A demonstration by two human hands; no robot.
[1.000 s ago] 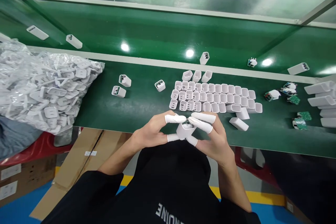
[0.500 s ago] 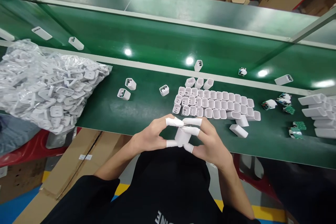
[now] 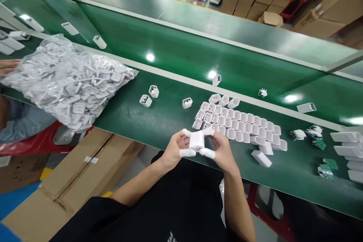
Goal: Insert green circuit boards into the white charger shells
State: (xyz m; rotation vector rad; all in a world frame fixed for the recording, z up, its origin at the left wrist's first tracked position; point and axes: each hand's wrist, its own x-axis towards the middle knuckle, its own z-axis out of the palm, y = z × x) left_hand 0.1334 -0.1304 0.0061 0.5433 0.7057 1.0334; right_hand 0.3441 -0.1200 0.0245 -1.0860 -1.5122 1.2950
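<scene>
L hand (image 3: 173, 152) & R hand (image 3: 224, 152) both grip the same white case (image 3: 196, 141), held btwn fingers & thumbs w/ white fingertip covers (image 3: 187, 153). Case is in front of the torso, at the near edge of the green table (image 3: 127, 117). Rows of open cases (image 3: 235, 124) stand just beyond, to the R. Clear bag (image 3: 76, 83) of white parts lies L, another person's hand (image 3: 8, 67) at its edge. Circuit boards (image 3: 330, 164) sit far R.
</scene>
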